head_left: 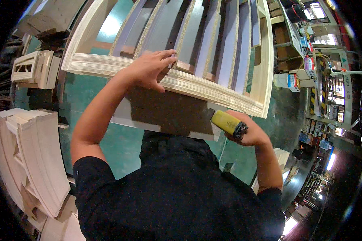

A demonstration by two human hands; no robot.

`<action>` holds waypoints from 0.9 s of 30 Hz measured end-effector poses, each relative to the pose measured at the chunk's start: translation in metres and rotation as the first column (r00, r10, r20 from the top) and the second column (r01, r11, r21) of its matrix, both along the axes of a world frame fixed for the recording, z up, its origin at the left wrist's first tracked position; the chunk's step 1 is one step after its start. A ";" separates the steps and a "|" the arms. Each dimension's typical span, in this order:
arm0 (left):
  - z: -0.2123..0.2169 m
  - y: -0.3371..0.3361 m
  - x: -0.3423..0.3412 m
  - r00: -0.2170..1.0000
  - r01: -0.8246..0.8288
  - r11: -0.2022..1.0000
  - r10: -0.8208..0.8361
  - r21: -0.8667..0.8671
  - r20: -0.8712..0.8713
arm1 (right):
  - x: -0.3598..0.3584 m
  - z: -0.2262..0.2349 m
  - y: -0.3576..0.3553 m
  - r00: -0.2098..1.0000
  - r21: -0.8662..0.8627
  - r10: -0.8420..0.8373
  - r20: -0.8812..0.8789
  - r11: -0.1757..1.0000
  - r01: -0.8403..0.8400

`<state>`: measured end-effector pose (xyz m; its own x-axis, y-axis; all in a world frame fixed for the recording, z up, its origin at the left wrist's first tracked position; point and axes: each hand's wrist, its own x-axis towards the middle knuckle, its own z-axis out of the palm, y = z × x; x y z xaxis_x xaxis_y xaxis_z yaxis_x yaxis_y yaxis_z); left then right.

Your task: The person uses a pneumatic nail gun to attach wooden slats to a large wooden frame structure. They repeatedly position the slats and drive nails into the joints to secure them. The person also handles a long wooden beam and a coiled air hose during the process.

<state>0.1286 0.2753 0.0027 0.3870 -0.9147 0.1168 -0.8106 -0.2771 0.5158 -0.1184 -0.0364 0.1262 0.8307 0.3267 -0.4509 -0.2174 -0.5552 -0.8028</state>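
At the upper centre of the picture, your left hand [147,71] rests half-open on the front rail of the pale wooden frame [213,90], near the slats [185,26]; I can't tell whether it grips anything. Right of centre, your right hand [249,130] closes around a yellow-and-black tool [226,121], just below the rail.

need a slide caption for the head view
Left hand over a slatted wooden frame, right hand holding a yellow handheld tool
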 end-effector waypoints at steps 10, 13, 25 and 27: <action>0.002 0.001 0.005 0.986 -0.003 0.999 0.011 0.047 -0.165 | 0.141 0.019 0.045 0.990 -0.232 0.000 -0.142 0.972 -0.033; -0.004 0.001 0.006 0.990 -0.007 1.000 0.011 0.028 -0.142 | 0.168 0.003 0.056 0.986 -0.281 0.128 -0.111 0.947 -0.154; -0.007 0.002 0.008 0.990 -0.028 0.997 0.037 0.067 -0.136 | 0.195 -0.011 0.078 0.976 -0.243 0.145 -0.160 0.953 -0.182; -0.006 0.001 0.006 0.988 -0.038 0.999 0.043 0.037 -0.145 | 0.194 -0.012 0.078 0.972 -0.262 0.182 -0.148 0.941 -0.216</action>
